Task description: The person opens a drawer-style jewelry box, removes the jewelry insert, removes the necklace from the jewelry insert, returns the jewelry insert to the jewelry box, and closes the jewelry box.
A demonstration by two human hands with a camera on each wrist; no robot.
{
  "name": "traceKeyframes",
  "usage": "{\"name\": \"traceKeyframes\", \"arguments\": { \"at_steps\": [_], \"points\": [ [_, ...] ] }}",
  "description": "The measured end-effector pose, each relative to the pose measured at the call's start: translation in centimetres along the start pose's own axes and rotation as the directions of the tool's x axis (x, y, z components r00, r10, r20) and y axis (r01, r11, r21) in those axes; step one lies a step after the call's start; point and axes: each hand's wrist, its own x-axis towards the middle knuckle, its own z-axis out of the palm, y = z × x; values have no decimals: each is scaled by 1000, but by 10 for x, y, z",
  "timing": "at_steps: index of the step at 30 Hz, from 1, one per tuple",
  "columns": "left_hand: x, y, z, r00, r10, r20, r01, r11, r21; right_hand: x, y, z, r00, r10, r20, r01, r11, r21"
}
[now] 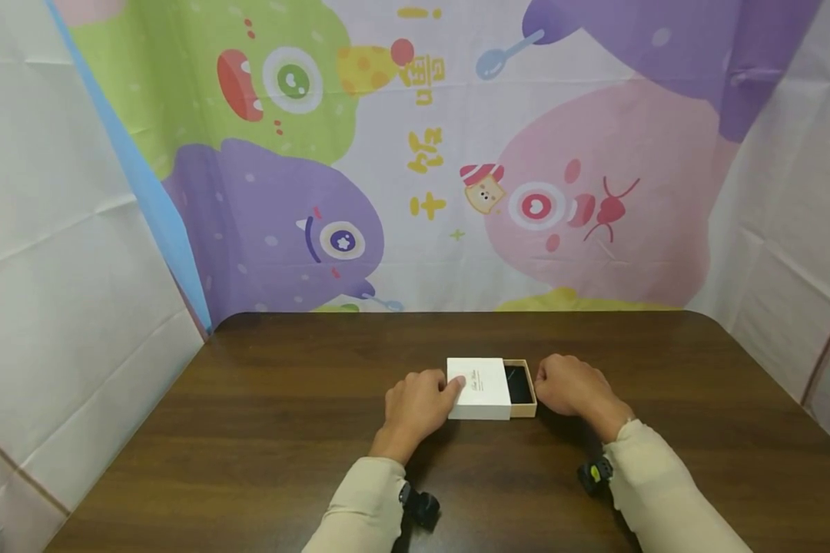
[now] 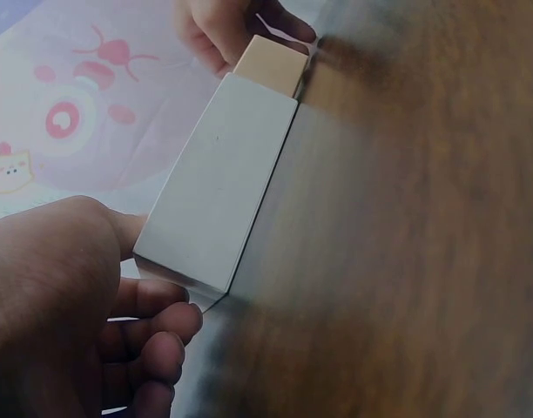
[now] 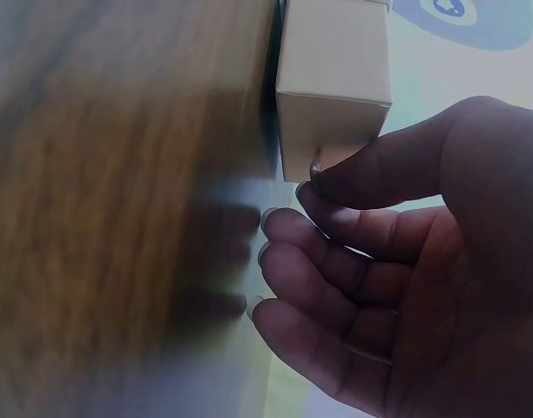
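As left hand (image 1: pixel 415 405) grips box (image 1: pixel 476 393), right hand (image 1: pixel 572 385) pinches tab (image 3: pixel 315 165), fingertips (image 3: pixel 334 181) together

A box sleeve (image 1: pixel 487 403) lay on the desk (image 1: pixel 283 407), left fingers (image 2: pixel 164 355) at its left end; the drawer (image 1: pixel 522 412) jutted right, right fingers (image 3: pixel 310 283) at its outer end. Behind hung a cloth (image 1: pixel 422 269).

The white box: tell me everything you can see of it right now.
The white box looks like smooth card: a flat sleeve with print on top, too small to read, and a tan drawer sticking partly out of its right end, black inside. It lies flat on the brown table. The left hand grips the sleeve's left end, thumb on top. The right hand pinches a small pull on the drawer's end.
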Motion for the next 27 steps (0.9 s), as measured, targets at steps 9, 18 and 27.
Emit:
{"name": "traceKeyframes", "arguments": {
  "at_steps": [9,18,27],
  "points": [
    [1,2,0,1000,3,8,-3,1000,8,-2,3,-1,1000,17,-2,-17,1000,11],
    [-2,0,1,1000,5,-1,-5,1000,14,-3,4,0,1000,23,0,-23,1000,12],
    [0,0,1,1000,18,-14,-17,1000,9,-2,5,-3,1000,21,4,-21,1000,22]
  ]
}}
